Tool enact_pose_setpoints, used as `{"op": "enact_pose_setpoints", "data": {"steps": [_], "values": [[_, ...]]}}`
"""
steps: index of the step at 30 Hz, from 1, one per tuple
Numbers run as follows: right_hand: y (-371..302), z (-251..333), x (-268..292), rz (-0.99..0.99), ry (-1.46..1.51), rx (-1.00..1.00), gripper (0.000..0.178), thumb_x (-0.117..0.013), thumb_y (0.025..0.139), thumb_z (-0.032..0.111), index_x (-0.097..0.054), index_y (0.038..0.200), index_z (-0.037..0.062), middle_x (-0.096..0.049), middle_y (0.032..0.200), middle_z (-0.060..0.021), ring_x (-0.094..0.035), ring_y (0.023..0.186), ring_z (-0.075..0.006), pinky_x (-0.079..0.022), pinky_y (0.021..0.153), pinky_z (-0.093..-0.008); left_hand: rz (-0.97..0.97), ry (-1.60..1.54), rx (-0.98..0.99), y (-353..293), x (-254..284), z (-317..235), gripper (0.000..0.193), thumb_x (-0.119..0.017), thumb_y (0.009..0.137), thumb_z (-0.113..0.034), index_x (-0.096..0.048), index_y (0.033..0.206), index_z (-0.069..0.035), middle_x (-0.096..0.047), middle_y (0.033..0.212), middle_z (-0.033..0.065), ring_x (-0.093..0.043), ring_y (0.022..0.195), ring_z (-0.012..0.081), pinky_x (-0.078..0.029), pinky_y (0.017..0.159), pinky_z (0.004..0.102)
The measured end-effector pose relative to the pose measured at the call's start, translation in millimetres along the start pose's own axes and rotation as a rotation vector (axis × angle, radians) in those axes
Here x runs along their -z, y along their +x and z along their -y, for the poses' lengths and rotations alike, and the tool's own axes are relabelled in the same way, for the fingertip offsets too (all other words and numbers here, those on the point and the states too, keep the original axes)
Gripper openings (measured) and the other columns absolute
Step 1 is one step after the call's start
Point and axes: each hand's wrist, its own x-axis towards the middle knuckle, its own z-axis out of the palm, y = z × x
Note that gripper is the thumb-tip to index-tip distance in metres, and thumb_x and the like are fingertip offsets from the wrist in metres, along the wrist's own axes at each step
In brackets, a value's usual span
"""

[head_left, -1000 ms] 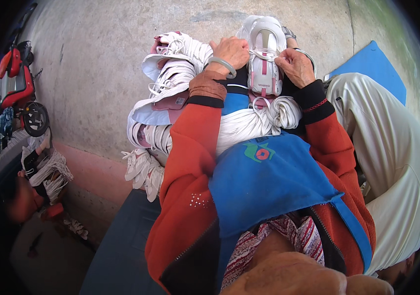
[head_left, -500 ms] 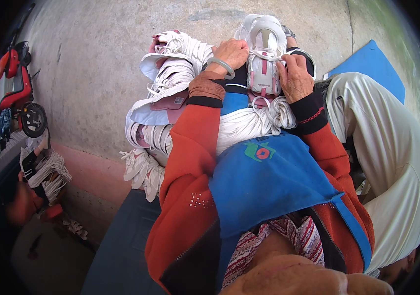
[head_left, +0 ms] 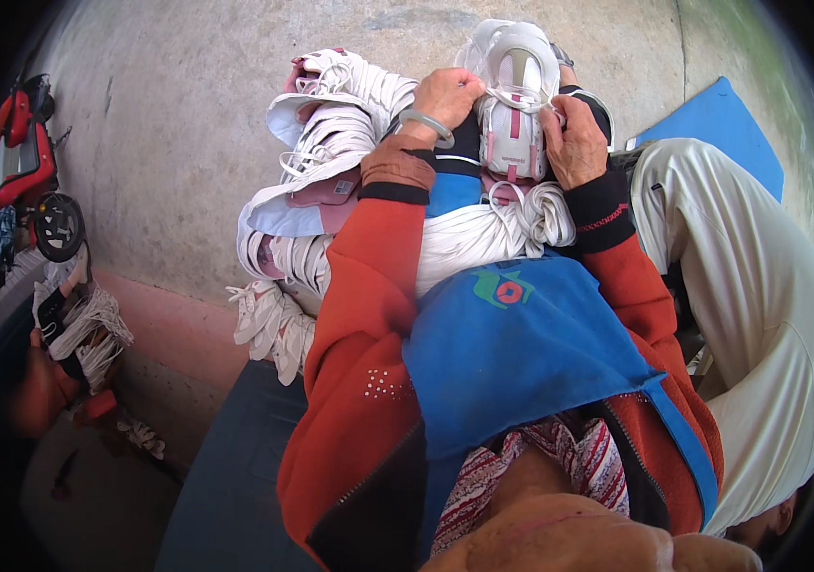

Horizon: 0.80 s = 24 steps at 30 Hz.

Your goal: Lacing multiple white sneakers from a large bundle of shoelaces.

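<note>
A white and grey shoe upper (head_left: 512, 143) with a pink centre strip lies across my lap, its open collar away from me. White shoelace (head_left: 518, 100) crosses the upper at the tongue. On its left side, my left hand (head_left: 447, 100) is closed in a pinch on one part of the lace. Close against the right side, my right hand (head_left: 576, 143) is also closed, thumb and fingers pinched at the lace's other end. The fingertips partly hide the lace ends. Below the upper, a bundle of loose white laces (head_left: 483, 238) rests on my blue apron (head_left: 521, 334).
Stacked white and pink shoe uppers (head_left: 326, 153) lie to my left, with several more (head_left: 273, 324) lower down. A person's pale trouser leg (head_left: 741, 286) is at my right, near a blue board (head_left: 721, 138). A red scooter (head_left: 30, 172) stands far left, beside another lace bundle (head_left: 97, 334).
Both hands have stayed at the lace, with the left hand a little higher and farther from me. The upper has shifted slightly away, and the view has moved a little.
</note>
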Motion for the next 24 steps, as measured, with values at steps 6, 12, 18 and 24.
{"op": "enact_pose_setpoints", "data": {"steps": [6,12,18,24], "values": [[4.4,-6.3,0.3,0.072,0.087,-0.078,0.014,-0.056,0.084,0.018,-0.059,0.086,0.0044,-0.061,0.081,-0.0154,-0.060,0.074,-0.0326,-0.047,0.065,-0.0371,-0.124,0.070,0.002,-8.7,-4.2,-12.7,0.034,-0.058,0.077,-0.036,-0.068,0.090,-0.007,-0.066,0.083,0.0143,-0.063,0.081,0.0275,-0.048,0.075,0.0336],[7.0,-2.3,-0.1,0.052,0.042,-0.039,0.015,-0.056,0.084,0.018,-0.060,0.084,0.0029,-0.060,0.077,-0.0172,-0.060,0.072,-0.0335,-0.047,0.064,-0.0372,-0.223,0.006,-0.004,-13.7,-8.2,-3.5,0.025,-0.058,0.075,-0.037,-0.070,0.079,-0.015,-0.067,0.082,0.0072,-0.061,0.082,0.0269,-0.030,0.089,0.0490],[6.8,-4.2,-0.6,0.059,0.030,-0.039,0.015,-0.057,0.084,0.017,-0.060,0.085,0.0026,-0.060,0.077,-0.0175,-0.060,0.071,-0.0338,-0.047,0.064,-0.0375,-0.267,0.138,0.011,-22.4,-16.3,-9.8,0.023,-0.057,0.076,-0.036,-0.070,0.079,-0.017,-0.067,0.081,0.0066,-0.059,0.089,0.0280,-0.023,0.094,0.0585],[5.4,-2.8,-1.9,0.054,0.045,-0.050,0.015,-0.057,0.084,0.017,-0.061,0.085,0.0020,-0.060,0.076,-0.0168,-0.060,0.068,-0.0310,-0.047,0.063,-0.0357,-0.337,0.063,-0.039,-4.7,-16.3,-4.1,0.025,-0.057,0.076,-0.037,-0.071,0.081,-0.017,-0.068,0.085,0.0091,-0.061,0.084,0.0314,-0.019,0.095,0.0619]]}}
